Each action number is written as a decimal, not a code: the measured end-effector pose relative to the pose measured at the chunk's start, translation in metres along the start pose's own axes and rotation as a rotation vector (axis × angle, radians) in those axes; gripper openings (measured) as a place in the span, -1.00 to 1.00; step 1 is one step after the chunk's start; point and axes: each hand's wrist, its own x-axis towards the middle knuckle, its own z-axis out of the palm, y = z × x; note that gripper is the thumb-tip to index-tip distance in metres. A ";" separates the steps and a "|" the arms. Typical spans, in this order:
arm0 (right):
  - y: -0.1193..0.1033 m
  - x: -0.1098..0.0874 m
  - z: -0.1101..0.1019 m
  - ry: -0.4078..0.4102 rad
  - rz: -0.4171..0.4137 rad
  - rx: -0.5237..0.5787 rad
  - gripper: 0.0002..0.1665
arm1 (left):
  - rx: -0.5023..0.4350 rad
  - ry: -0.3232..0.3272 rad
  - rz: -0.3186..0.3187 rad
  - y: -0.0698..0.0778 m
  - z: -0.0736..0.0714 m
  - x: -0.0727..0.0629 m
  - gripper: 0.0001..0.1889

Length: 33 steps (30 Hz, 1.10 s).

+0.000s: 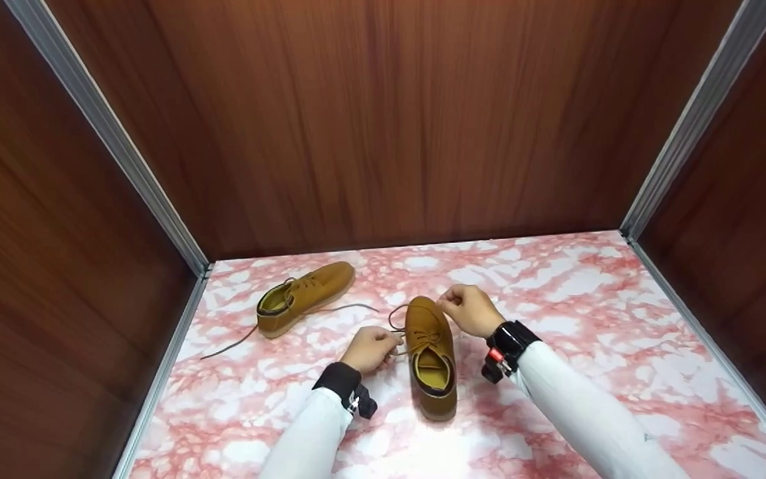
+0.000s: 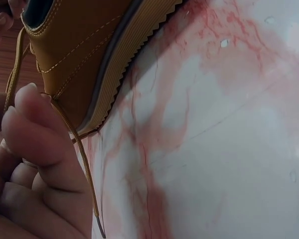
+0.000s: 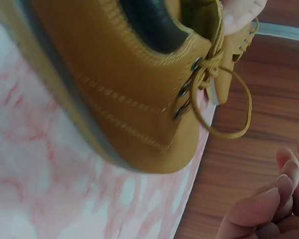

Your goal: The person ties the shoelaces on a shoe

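Note:
A tan lace-up shoe [image 1: 431,392] stands on the table between the two hands, toe pointing away. My left hand [image 1: 371,348] is at its left side and pinches a loop of its shoelace [image 2: 14,74] between thumb and finger. A loose lace end hangs below that thumb. In the right wrist view a knot [image 3: 209,67] sits over the eyelets, with another loop hanging from it. My right hand [image 1: 469,310] is beside the toe, fingers loosely curled, and no lace shows between them in the right wrist view.
A second tan shoe [image 1: 316,293] lies at the back left, its untied laces trailing on the table. The red-and-white marbled tabletop [image 1: 556,299] is bounded by brown wood-grain panels [image 1: 383,133] with grey metal edging [image 1: 689,113].

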 end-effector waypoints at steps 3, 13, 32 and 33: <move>0.004 -0.001 -0.001 -0.017 -0.009 0.004 -0.86 | 0.000 0.003 0.000 -0.001 0.001 -0.001 -0.69; 0.012 -0.006 0.003 -0.107 -0.068 0.033 -0.93 | 0.014 0.018 0.014 0.000 0.004 0.002 -0.71; 0.000 -0.023 0.026 -0.488 -0.268 -0.108 -0.82 | 0.013 0.019 0.046 0.003 0.003 0.005 -0.67; 0.001 -0.024 0.026 -0.486 -0.267 -0.100 -0.83 | 0.008 0.017 0.043 0.003 0.003 0.005 -0.68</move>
